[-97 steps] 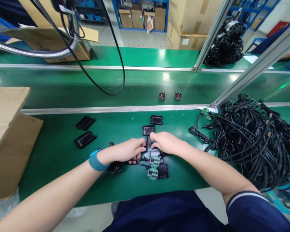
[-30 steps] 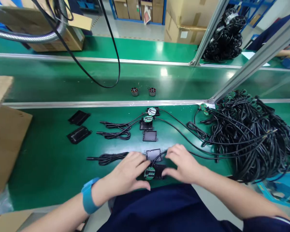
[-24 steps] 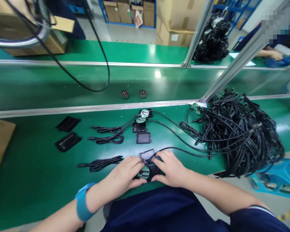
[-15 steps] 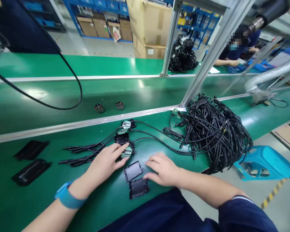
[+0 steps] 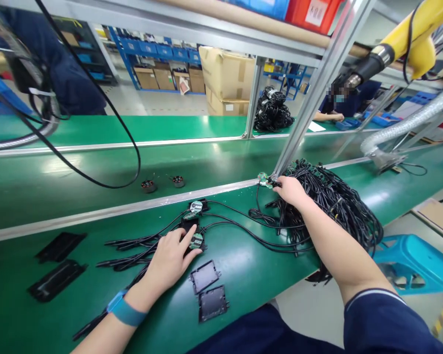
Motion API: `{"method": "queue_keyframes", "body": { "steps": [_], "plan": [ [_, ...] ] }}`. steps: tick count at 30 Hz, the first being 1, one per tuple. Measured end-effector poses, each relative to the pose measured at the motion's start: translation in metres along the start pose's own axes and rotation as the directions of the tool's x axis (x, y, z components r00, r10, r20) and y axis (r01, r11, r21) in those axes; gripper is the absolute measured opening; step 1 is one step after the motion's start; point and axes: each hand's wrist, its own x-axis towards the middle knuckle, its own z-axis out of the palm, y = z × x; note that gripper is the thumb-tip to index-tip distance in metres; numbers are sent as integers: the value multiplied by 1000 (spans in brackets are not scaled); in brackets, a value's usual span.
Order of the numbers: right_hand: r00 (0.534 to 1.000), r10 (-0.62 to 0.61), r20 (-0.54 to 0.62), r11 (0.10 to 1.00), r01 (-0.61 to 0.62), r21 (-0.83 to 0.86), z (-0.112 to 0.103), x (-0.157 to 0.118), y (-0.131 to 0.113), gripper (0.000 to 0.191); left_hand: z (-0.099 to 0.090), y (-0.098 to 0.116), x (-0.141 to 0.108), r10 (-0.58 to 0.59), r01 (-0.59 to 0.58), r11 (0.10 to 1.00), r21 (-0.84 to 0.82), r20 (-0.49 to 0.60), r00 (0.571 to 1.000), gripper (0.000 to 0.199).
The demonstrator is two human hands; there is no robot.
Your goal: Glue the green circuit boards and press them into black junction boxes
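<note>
My left hand (image 5: 173,253) lies over the black cables, thumb and index finger apart at either side of a round green circuit board (image 5: 196,241). Behind its fingertips, another round board (image 5: 196,207) rests by a black plastic case part (image 5: 190,224). My right hand (image 5: 291,191) reaches to the cable pile (image 5: 328,211), fingers closed on a black cable (image 5: 277,184) near a small green board (image 5: 262,177). Close to my left thumb lie two open black case halves, an upper one (image 5: 205,276) and a lower one (image 5: 212,303).
Two dark case pieces (image 5: 61,247) (image 5: 56,280) lie at the left. Two small round coils (image 5: 148,186) (image 5: 177,181) sit beyond the metal rail. An upright metal post (image 5: 310,98) stands by the pile; a yellow tool (image 5: 409,44) hangs above right. A person's hand (image 5: 337,117) is further back.
My right hand has moved from beside the open case halves, forward and right to the cable pile, and closed there. My left hand stays by the round board, its fingers slightly wider. The view has tilted up.
</note>
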Motion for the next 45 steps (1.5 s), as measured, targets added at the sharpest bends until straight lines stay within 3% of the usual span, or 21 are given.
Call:
{"method": "queue_keyframes", "body": {
  "steps": [2,4,8,11,13,16,18,19,21,23,26,29,33,35,37,39,41,43,45],
  "plan": [
    [990,-54,-131,987,74,146,-19,-10,9,21,-5,3,-1,38,-36,999,29,-76,996,53],
    [948,-67,-310,928,174,331,-45,-20,19,21,-12,10,2,79,-77,997,18,-156,985,50],
    [803,19,-596,802,344,489,-109,-33,33,25,-39,33,28,132,-169,977,-131,-253,959,55],
    [706,43,-707,702,482,524,-163,-45,31,31,-70,57,67,148,-219,943,-251,-274,950,61],
    [688,16,-725,621,562,547,-193,-58,20,35,-98,72,99,145,-240,925,-294,-310,940,69],
    [737,-71,-673,499,610,616,-219,-86,-8,41,-144,93,146,82,-253,896,-366,-423,902,94],
    [796,-142,-588,412,588,696,-218,-104,-31,45,-166,107,168,10,-248,826,-506,-427,904,107],
    [827,-181,-533,365,559,744,-212,-112,-43,47,-171,113,174,-5,-249,750,-613,-381,924,109],
    [880,-265,-394,262,459,849,-193,-123,-63,49,-170,126,177,32,-198,513,-835,-211,977,105],
    [912,-337,-232,165,300,939,-167,-129,-78,50,-157,137,169,63,-27,282,-959,-10,998,93],
    [909,-415,-43,70,79,994,-129,-132,-92,48,-133,147,146,-59,197,105,-975,191,980,75],
    [862,-504,50,24,-43,999,-100,-134,-97,43,-122,147,122,-123,313,45,-949,305,944,63],
    [783,-601,160,51,-162,986,-78,-132,-93,39,-129,129,96,-103,444,120,-888,433,895,46],
    [719,-658,222,131,-180,975,-74,-128,-84,37,-139,112,85,-80,510,162,-845,504,860,43],
    [652,-711,262,252,-112,961,-74,-122,-75,31,-152,94,76,-13,567,213,-796,578,816,42],
    [642,-734,222,379,116,918,-77,-119,-70,22,-167,76,70,79,594,315,-740,644,761,40],
    [655,-750,86,485,457,745,-82,-122,-71,6,-179,63,62,111,546,488,-682,668,736,35],
    [608,-793,-34,536,724,434,-85,-131,-79,11,-183,54,49,60,400,709,-580,615,786,28],
    [527,-849,-20,520,843,142,-81,-140,-85,20,-177,51,27,-8,212,906,-367,486,874,35]
  ]
}}
